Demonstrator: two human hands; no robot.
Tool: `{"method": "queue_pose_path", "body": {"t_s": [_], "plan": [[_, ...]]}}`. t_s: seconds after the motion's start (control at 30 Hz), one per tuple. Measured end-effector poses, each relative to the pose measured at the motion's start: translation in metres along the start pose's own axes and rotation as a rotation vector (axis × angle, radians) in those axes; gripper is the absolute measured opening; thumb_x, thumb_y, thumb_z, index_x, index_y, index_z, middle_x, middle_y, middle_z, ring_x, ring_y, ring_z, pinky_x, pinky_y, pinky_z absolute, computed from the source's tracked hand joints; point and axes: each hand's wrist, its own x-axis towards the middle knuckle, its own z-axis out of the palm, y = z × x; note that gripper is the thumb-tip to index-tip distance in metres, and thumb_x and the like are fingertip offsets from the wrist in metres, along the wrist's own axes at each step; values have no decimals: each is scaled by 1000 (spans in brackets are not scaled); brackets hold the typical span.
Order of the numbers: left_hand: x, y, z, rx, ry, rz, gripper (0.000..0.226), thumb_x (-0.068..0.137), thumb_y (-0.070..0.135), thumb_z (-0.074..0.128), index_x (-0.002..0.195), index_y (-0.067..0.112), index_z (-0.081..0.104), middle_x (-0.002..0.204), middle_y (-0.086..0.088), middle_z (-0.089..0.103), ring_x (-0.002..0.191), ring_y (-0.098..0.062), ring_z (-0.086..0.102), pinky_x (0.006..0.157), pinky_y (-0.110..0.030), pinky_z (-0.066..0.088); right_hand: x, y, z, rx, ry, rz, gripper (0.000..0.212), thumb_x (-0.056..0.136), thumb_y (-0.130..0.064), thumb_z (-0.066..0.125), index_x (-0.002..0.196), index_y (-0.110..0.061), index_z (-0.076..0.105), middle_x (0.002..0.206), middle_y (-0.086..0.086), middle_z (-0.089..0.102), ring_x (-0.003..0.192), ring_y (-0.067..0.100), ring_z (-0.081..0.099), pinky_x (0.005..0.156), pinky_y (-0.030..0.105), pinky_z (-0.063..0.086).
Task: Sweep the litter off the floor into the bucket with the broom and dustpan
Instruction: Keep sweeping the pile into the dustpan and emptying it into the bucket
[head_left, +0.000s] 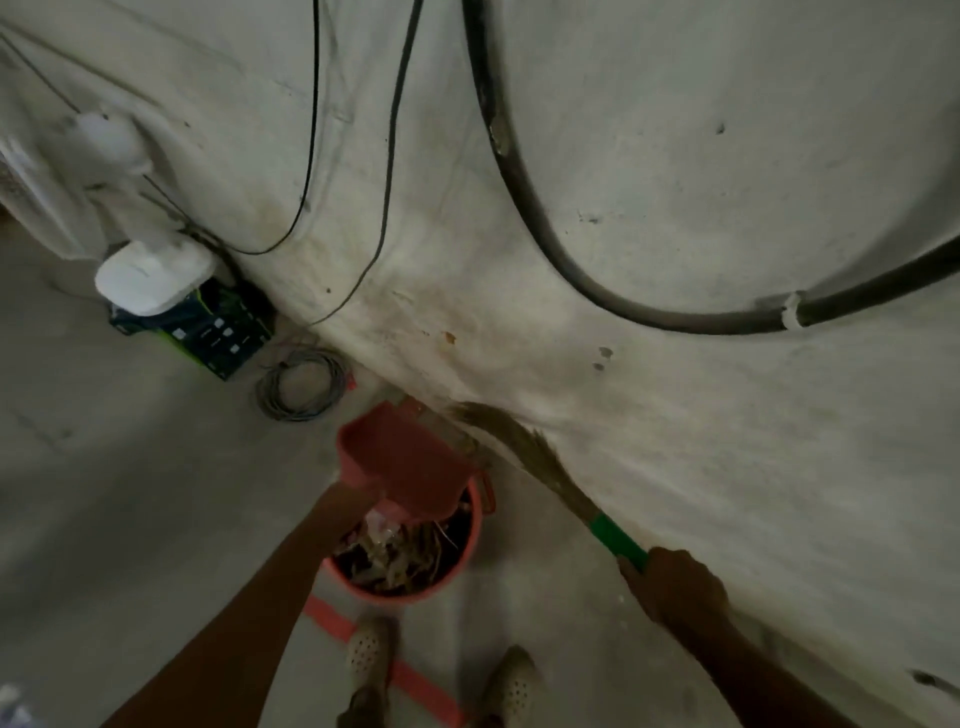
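Left hand (350, 496) grips the handle end of the red dustpan (400, 460); fingers are mostly hidden behind the pan, but it is clearly holding it. The dustpan is held above the far rim of the bucket (400, 551) and tilted, its near edge overlapping the bucket opening.

The bucket is red-orange and stands on the floor (130, 493) just ahead of the person's shoes (369, 649). It is already loaded with litter (405, 551): dry stalks, scraps and some crumpled pale bits, near the top.

Right hand (675, 582) is closed around the green handle of the broom (524, 452). The bristles point up and left, tips touching the base of the wall (675, 156), just beside the dustpan.

A strip of orange tape (332, 621) runs on the floor under the bucket and between the shoes.

Other items: a coil of grey wire (301, 387) on the floor near the wall, beyond the dustpan. A dark box (218, 338) sits further left with a white container (150, 275) on it. A thick black hose (519, 171) curves across the wall, and thin black cables (395, 130) hang left of it.

Frame is motion-blurred, so finer litter detail can't be made out.
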Motion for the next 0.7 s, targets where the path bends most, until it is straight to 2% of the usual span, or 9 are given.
{"method": "queue_pose_path", "body": {"t_s": [0.07,0.17,0.27,0.33,0.47,0.57,0.7], "plan": [[8,-6,14,-57,51,24,56,98,45,61,53,15,46,41,-1,39,31,-10,34,41,-20,26,35,-11,17,2,-26,-42,45,100,-65,35,88,-25,54,73,-10,55,65,8,60,55,22,49],[31,-10,39,-116,95,83,52,96,47,63,56,18,50,37,8,43,31,-5,37,45,-25,30,97,-34,56,-2,-24,-110,43,101,-63,37,87,-25,52,70,-11,54,60,7,56,54,23,49],[81,-28,60,-139,145,101,45,101,29,59,61,15,47,37,9,43,31,-5,35,38,-21,28,165,-59,104,26,-37,-163,39,102,-59,39,91,-24,51,69,-10,47,56,7,47,47,24,36],[120,-45,68,-88,148,84,45,101,33,60,65,8,48,44,-2,42,32,-10,33,37,-17,25,207,-74,141,56,-20,-190,39,102,-57,40,98,-22,57,69,-10,47,59,10,49,51,24,38],[178,-64,66,82,152,78,35,101,33,57,80,5,57,56,-11,50,34,-11,36,35,-17,25,268,-99,216,55,4,-194,42,103,-55,42,102,-18,63,69,-7,48,66,15,56,59,24,44],[204,-70,55,188,130,103,26,101,25,57,86,3,59,55,-11,55,35,-12,40,35,-18,26,291,-101,266,78,-13,-149,39,102,-54,45,94,-20,62,71,-6,55,61,10,56,56,23,46],[218,-83,33,274,101,129,27,100,22,58,88,-2,57,49,-7,51,33,-14,34,36,-16,25,286,-89,325,129,-60,-80,36,101,-54,44,81,-25,50,73,-8,61,59,7,60,56,23,54]]}}
